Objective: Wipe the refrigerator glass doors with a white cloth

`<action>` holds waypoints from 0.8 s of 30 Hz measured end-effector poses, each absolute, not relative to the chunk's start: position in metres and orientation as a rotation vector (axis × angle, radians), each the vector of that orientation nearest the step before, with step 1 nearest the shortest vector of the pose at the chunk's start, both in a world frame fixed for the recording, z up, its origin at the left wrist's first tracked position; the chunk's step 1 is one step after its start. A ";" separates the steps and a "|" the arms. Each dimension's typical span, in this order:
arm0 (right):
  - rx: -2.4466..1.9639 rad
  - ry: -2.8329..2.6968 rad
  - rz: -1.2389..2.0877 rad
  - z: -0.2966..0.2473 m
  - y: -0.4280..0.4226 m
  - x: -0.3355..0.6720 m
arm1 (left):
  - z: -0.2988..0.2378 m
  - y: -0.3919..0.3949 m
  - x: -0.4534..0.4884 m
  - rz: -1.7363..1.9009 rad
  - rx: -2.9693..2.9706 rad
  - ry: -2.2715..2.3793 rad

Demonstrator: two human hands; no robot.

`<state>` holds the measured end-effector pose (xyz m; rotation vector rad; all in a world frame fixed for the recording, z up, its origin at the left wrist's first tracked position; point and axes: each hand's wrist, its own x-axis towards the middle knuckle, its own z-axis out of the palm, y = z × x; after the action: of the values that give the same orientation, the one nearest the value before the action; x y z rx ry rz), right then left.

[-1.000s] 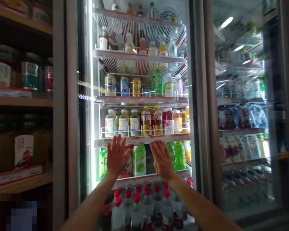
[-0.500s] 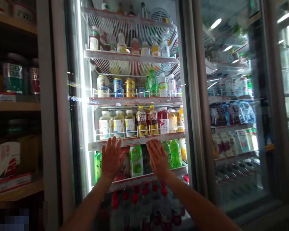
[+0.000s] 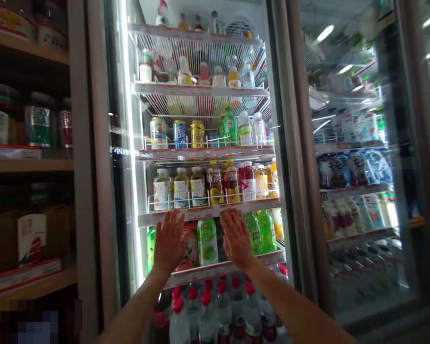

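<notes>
My left hand (image 3: 170, 242) is raised with fingers stretched and spread, empty, before the lower shelves of a lit drinks fridge. Beside it stands a green carton-like bottle (image 3: 208, 241). My right hand (image 3: 235, 239) is also raised, its fingers stretched and lying close together, with nothing visible in it. Green bottles (image 3: 267, 231) stand just right of it. Both sets of fingertips overlap the shelf edge (image 3: 197, 213) in view; whether they touch it I cannot tell. Above that edge are tea bottles (image 3: 198, 188) and brown drink bottles (image 3: 215, 184) behind a wire rail.
Red-capped bottles (image 3: 205, 317) fill the bottom below my forearms. Cans (image 3: 179, 134) and more bottles line the upper shelves. A metal door frame (image 3: 301, 143) divides off another fridge section on the right. Wooden shelves (image 3: 28, 165) with jars (image 3: 39, 119) stand at left.
The view has shifted slightly, so the shelves appear a little lower and further right, and sharper. Both hands keep nearly the same raised pose.
</notes>
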<state>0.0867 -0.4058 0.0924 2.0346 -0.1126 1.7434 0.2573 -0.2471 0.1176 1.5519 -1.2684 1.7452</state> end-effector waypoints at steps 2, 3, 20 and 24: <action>2.049 -0.009 1.640 0.090 -0.399 0.090 | 0.118 -0.246 0.257 1.749 1.563 -1.265; 2.059 -0.004 1.605 0.091 -0.404 0.086 | 0.118 -0.245 0.257 1.746 1.566 -1.263; 1.968 -0.106 1.665 0.126 -0.442 0.056 | 0.119 -0.246 0.255 1.813 1.528 -1.243; 1.813 -0.530 1.967 0.149 -0.486 0.025 | 0.118 -0.246 0.255 1.807 1.538 -1.239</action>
<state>0.0246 -0.4865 0.1486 1.8130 -0.5304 1.9674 0.2554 -0.2464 0.1176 1.5382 -1.2385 1.8071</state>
